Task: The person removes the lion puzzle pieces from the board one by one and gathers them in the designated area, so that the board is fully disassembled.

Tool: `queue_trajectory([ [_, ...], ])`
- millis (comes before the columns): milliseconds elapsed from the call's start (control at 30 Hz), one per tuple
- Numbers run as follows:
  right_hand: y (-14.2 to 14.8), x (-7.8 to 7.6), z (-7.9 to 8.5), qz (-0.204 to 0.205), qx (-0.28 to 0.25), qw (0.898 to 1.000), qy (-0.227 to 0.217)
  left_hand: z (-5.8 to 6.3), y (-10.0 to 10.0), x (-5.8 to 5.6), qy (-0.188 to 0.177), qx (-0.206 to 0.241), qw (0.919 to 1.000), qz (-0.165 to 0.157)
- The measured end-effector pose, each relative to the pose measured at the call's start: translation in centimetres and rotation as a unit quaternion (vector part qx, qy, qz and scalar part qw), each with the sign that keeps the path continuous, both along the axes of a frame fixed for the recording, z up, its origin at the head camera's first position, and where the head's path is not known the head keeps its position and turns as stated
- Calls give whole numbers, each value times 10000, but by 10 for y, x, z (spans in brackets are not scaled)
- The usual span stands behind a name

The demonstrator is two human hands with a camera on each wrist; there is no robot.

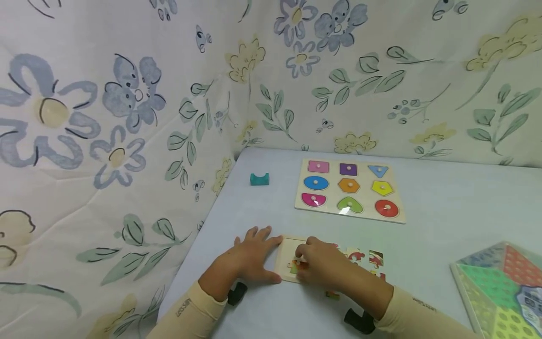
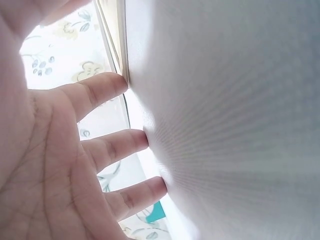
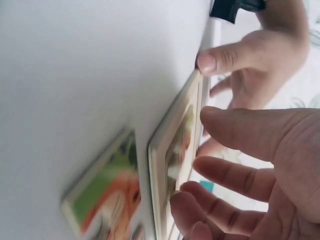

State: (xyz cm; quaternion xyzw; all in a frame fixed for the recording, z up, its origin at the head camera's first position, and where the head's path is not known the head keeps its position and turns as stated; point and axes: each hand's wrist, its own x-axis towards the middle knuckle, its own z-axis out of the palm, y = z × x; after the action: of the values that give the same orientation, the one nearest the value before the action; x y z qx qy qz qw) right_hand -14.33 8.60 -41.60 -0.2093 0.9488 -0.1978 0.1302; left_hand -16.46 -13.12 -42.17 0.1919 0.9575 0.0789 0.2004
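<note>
A shallow wooden jigsaw tray (image 1: pixel 284 254) lies on the table, with a few joined picture pieces (image 1: pixel 294 267) inside it. My left hand (image 1: pixel 251 258) is spread flat at its left side, thumb and index fingertip at the tray's edge; the left wrist view shows the other fingertips on the white tabletop (image 2: pixel 230 125). My right hand (image 1: pixel 325 264) is over the tray, its loosely bent fingers touching the pieces and hiding part of them. In the right wrist view, the thumb and fingertips stand apart. A loose jigsaw piece (image 3: pixel 107 192) lies beside the tray there.
Several loose jigsaw pieces (image 1: pixel 376 258) lie right of the tray, partly behind my right forearm. Farther back are a peg shape board (image 1: pixel 364 214) and a teal block (image 1: pixel 259 180). A colourful packaged set (image 1: pixel 487 278) is at the right. Floral cloth hangs along the left and back.
</note>
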Motion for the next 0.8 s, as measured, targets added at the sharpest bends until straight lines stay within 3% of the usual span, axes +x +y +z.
queue_trajectory([
  [500,-16,-2,-5,72,164,9998,-15,2,2,1,118,-97,9999,-15],
  [800,-15,0,-5,-50,-248,9992,-309,0,1,1,116,-69,9999,-5],
])
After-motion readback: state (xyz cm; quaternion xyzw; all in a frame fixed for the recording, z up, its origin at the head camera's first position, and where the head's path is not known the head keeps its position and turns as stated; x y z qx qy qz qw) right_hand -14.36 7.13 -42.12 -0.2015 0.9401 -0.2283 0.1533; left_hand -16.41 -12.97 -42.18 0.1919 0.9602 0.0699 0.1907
